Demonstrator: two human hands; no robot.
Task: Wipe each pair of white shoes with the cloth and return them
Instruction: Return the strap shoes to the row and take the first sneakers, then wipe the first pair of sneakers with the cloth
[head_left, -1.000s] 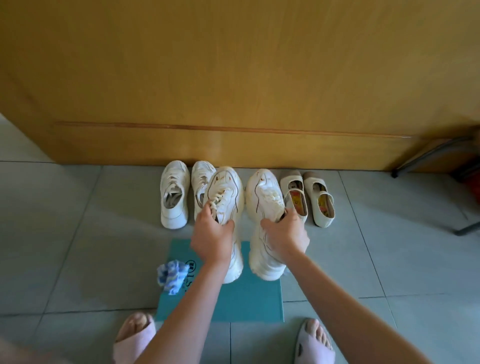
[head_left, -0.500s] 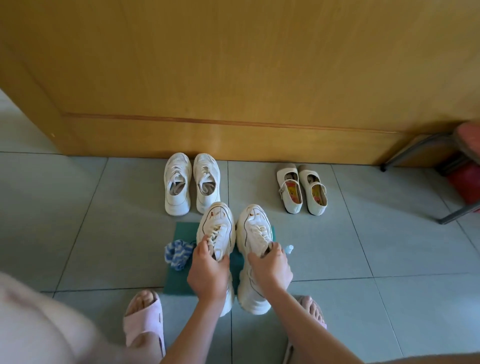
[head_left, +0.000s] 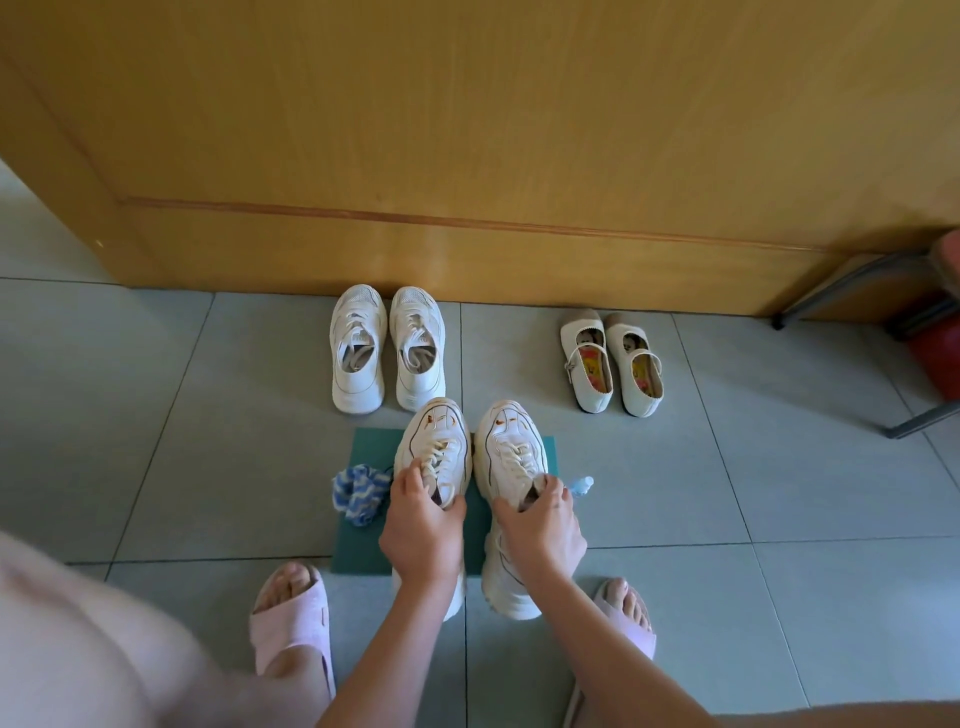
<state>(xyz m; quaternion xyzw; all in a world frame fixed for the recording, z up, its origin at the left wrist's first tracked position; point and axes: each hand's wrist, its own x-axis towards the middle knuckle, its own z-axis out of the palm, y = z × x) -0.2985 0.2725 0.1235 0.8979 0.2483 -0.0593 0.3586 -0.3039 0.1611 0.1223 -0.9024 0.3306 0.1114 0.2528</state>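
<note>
Seeing pink slippers (head_left: 291, 623) nearest, on grey tile floor (head_left: 156, 467). Just beyond, my view has the left hand (head_left: 423, 525) with fingers curled into the collar of the left chunky sneaker (head_left: 434, 441), and the right hand (head_left: 543, 525) clamped the same way on the right chunky sneaker (head_left: 511, 447). Both sneakers sit side by side over a green mat (head_left: 374, 452), toes pointing away; I can't tell if the soles touch it. Blue-white cloth (head_left: 359, 491) lies bunched on the mat's left edge, beside the left sneaker. A small bottle (head_left: 582, 485) pokes out behind the right hand. Farther off are a white mesh sneaker pair (head_left: 387, 353) and a strap flats pair (head_left: 613, 364), well apart, both near the wooden panel (head_left: 467, 156).
</note>
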